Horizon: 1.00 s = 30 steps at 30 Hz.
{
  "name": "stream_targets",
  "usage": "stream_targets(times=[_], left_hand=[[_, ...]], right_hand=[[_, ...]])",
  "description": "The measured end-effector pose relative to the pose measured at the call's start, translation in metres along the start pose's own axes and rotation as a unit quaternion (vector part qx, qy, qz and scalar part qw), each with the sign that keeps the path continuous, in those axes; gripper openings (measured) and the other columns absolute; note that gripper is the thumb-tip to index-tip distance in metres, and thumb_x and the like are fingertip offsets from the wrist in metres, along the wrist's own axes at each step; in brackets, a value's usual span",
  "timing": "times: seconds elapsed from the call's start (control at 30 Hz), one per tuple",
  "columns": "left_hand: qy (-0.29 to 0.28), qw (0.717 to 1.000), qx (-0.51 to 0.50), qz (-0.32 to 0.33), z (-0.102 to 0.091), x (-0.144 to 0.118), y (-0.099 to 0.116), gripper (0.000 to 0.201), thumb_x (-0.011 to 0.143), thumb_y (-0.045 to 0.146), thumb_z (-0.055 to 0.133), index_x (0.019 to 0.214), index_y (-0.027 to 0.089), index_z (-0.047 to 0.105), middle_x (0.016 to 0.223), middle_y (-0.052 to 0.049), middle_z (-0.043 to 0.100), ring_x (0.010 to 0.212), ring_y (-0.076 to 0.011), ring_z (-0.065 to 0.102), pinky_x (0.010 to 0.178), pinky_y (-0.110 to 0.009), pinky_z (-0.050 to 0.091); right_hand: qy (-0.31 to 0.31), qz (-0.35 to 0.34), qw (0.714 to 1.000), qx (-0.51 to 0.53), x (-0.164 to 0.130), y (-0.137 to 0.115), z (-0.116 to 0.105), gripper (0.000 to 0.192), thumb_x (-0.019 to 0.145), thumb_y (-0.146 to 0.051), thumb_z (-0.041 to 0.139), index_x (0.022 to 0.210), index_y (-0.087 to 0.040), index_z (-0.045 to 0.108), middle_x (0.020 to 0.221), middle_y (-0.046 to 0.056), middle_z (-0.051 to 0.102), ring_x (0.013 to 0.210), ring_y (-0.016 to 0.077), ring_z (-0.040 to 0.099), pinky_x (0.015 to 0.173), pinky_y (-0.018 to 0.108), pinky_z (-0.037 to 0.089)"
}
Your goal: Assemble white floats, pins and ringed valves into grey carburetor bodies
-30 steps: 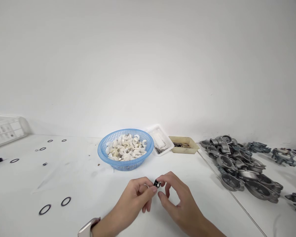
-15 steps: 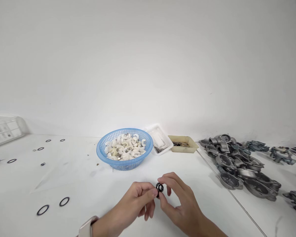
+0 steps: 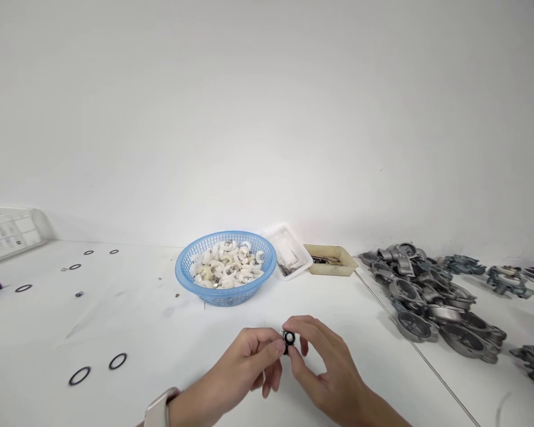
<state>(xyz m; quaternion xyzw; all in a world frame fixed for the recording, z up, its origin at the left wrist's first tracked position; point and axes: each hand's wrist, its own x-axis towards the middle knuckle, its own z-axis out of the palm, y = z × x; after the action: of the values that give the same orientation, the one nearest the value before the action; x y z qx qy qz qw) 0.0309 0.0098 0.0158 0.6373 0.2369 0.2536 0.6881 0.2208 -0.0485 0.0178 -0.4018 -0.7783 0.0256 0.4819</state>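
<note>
Two black rings [image 3: 98, 368] low on the left, lots of bare white table [image 3: 169, 338] around. Blue basket [image 3: 226, 268] behind the hands, well apart. Left hand [image 3: 244, 367] and right hand [image 3: 324, 367] pinching one small black ring part [image 3: 289, 338] together, fingertips closed on it, just above the table. Grey metal pile [image 3: 431, 299] off right.

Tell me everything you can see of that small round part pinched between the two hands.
The small round part is a short dark ring with a pale, shiny centre, its round face turned toward the camera. It looks like black rubber or plastic around metal, though it is too small to be sure. It is held above the white table, in front of the blue basket, pinched between fingertips of the left hand and the right hand. Nothing else touches it.
</note>
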Motion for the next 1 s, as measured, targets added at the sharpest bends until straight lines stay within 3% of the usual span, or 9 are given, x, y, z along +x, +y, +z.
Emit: stream_targets(times=[0.2,0.4,0.73,1.0], left_hand=[[-0.007,1.0,0.0,0.005,0.0,0.0,0.001,0.051,0.097,0.062,0.061,0.084,0.014,0.068,0.058,0.001,0.059,0.046,-0.0076,0.046,0.047,-0.022,0.026],[-0.01,1.0,0.002,0.009,0.0,0.0,-0.001,0.053,0.097,0.063,0.06,0.085,0.012,0.07,0.058,0.0,0.059,0.046,-0.0079,0.046,0.047,-0.022,0.027],[0.009,0.999,0.034,-0.003,0.001,-0.001,0.007,0.05,0.098,0.062,0.059,0.086,0.014,0.066,0.062,-0.001,0.063,0.05,-0.0093,0.049,0.05,-0.023,0.03],[0.013,0.999,0.03,0.016,-0.001,-0.004,0.013,0.043,0.095,0.055,0.068,0.085,0.013,0.069,0.06,0.001,0.059,0.053,-0.0098,0.048,0.053,-0.023,0.036]], right_hand=[[-0.003,0.005,1.0,0.021,-0.002,0.002,0.001,0.041,0.095,-0.006,0.054,0.129,-0.029,0.055,0.107,0.006,0.072,0.071,0.0183,0.062,0.071,0.034,0.056],[0.02,-0.035,0.998,0.038,0.0,0.003,0.003,0.04,0.097,-0.006,0.05,0.131,-0.027,0.055,0.107,0.006,0.069,0.071,0.0168,0.059,0.066,0.032,0.056],[-0.011,-0.035,0.999,0.022,0.003,0.001,-0.003,0.04,0.097,-0.005,0.049,0.132,-0.024,0.055,0.109,0.009,0.065,0.086,0.0196,0.064,0.069,0.031,0.056],[-0.026,-0.029,0.998,0.041,0.003,0.006,-0.002,0.04,0.098,-0.006,0.05,0.133,-0.024,0.055,0.112,0.008,0.065,0.086,0.0184,0.065,0.069,0.031,0.056]])
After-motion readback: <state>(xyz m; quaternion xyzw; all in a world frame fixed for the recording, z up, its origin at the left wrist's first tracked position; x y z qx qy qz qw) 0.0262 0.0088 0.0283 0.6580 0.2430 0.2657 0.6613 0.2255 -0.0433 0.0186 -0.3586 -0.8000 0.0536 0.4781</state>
